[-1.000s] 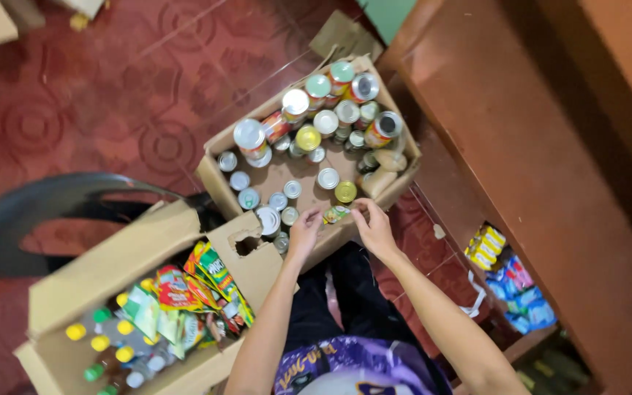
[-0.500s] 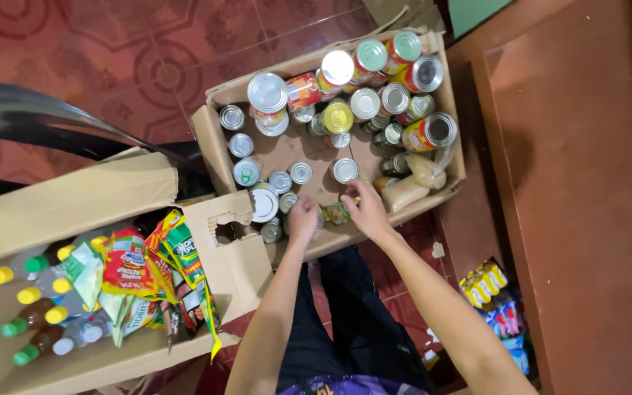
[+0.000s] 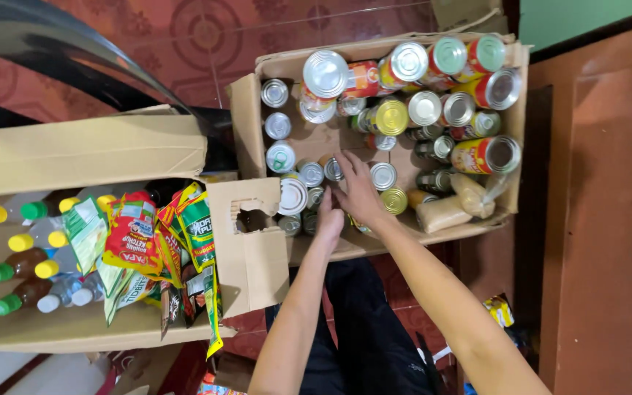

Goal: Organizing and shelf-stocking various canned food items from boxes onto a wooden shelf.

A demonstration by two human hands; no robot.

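Reaching down into the cardboard box of cans (image 3: 246,124), I have both hands low among the small tins at its near edge. My left hand (image 3: 329,221) rests with curled fingers on the small cans (image 3: 309,212) by the near wall, just right of the white-lidded can (image 3: 292,196); whether it grips one I cannot tell, since my own knuckles cover it. My right hand (image 3: 358,192) lies flat and spread, fingers pointing to the far side, over something small between the silver-topped can (image 3: 382,175) and the gold-lidded can (image 3: 393,200); it looks loose, not clamped on anything.

The bigger tins, stacked on their sides, fill the far half of the box, a red-labelled can (image 3: 486,155) lying to the right. Two plastic-wrapped packets (image 3: 453,205) sit in the near right corner.

To work well here, I judge I should take one small tin at a time by its rim, lift it straight up and keep my wrists clear of the loose stack beyond, which could roll.

To my left stands a second box (image 3: 82,153) with capped bottles (image 3: 16,252) along its left side and bright sachets (image 3: 137,234) bunched at its right; neither hand touches it.
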